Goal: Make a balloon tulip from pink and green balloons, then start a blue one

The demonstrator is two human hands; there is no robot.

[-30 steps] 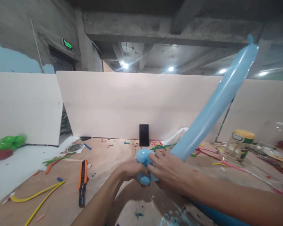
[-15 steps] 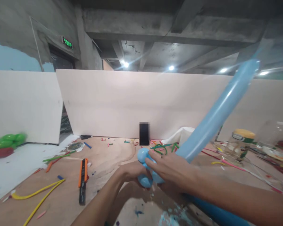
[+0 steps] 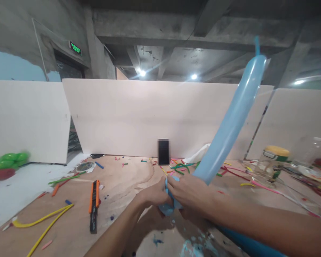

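Both my hands meet low in the middle of the head view, around the bunched, twisted end of a light blue modelling balloon (image 3: 224, 132). My left hand (image 3: 156, 192) is closed on the small round bubbles from the left. From the right, my right hand (image 3: 186, 191) wraps over the same bubbles, partly covering them. The balloon's long inflated length rises up and right behind my right hand, its thin tip uninflated. Under my right forearm lies another blue inflated length (image 3: 246, 241); whether it joins the held balloon is hidden.
An orange and black utility knife (image 3: 94, 207) lies left on the table, near a folded yellow balloon (image 3: 45, 217). A dark phone (image 3: 163, 152) stands against white boards. At right stands a yellow-lidded jar (image 3: 271, 166). Green balloon bubbles (image 3: 12, 160) are far left.
The long blue balloon length has swung leftward and more upright. My hands have drawn tighter together over the bubbles, covering more of them, including the upper bubble.
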